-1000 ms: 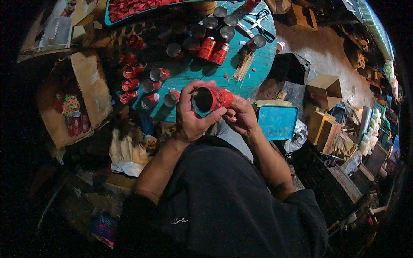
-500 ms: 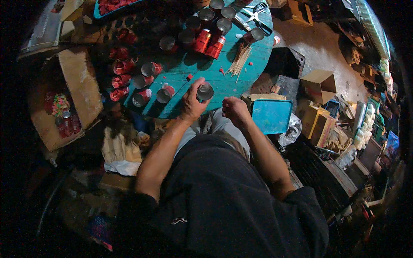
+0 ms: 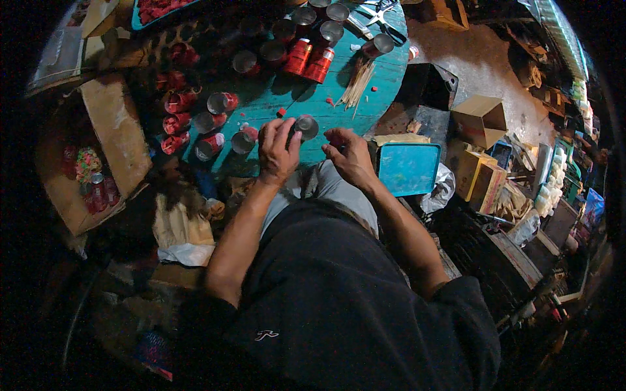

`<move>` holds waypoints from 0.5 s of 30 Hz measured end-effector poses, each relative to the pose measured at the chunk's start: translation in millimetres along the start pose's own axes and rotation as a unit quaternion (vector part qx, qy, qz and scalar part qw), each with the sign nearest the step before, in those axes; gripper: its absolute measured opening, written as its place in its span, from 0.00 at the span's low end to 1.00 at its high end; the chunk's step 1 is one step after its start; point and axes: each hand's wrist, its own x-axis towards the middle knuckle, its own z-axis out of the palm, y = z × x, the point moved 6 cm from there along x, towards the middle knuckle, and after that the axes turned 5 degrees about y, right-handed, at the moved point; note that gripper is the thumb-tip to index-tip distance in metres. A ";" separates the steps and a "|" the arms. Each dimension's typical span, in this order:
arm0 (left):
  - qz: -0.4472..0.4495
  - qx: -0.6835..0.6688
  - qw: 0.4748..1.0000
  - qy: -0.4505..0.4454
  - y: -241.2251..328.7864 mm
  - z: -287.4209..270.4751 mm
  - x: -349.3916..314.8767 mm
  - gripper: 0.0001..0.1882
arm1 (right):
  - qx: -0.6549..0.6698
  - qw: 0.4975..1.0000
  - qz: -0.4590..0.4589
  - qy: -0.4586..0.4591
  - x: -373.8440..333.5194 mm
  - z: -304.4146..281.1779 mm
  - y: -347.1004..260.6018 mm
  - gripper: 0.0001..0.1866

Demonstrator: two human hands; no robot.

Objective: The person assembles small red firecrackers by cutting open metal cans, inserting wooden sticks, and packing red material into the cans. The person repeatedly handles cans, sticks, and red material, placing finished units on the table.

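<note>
Can [image 3: 308, 126], single, open-topped. Place: near side of the teal bench [image 3: 336, 114], just right of the left hand [image 3: 279, 153]; whether set down or slightly lifted, unclear. Left grip: fingers at the can's side; grasping or merely touching, cannot tell. Right hand [image 3: 351, 155]: grip released, fingers loosely curved, nothing visibly held, apart from the can.

Progress, as judged: well advanced. Open-mouthed cans already stand in a far group [image 3: 332, 31] and a near-left group [image 3: 222, 103]. Outstanding, by appearance: two taller red cans [image 3: 298, 57], tops seemingly uncut. Leftmost row of red cans [image 3: 176, 122]: state unclear.

Appearance: round mouth, dull silver-grey interior, outer wall mostly hidden. Adjacent: small red scrap [image 3: 281, 113].
</note>
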 end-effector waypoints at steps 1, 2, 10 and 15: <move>0.004 0.000 1.000 -0.007 5.1 2.6 8.0 0.17 | -0.015 1.000 -0.013 0.008 2.6 1.1 -2.0 0.16; 0.027 0.011 0.999 -0.016 7.3 3.8 13.5 0.16 | -0.019 0.999 -0.029 0.018 4.7 5.2 -2.2 0.16; 0.123 0.027 0.992 0.001 12.3 11.0 20.4 0.12 | -0.065 0.997 -0.020 0.043 20.3 21.7 -6.7 0.17; 0.140 0.045 0.989 -0.001 13.4 12.0 26.7 0.10 | -0.058 0.997 -0.020 0.053 22.7 23.9 1.7 0.17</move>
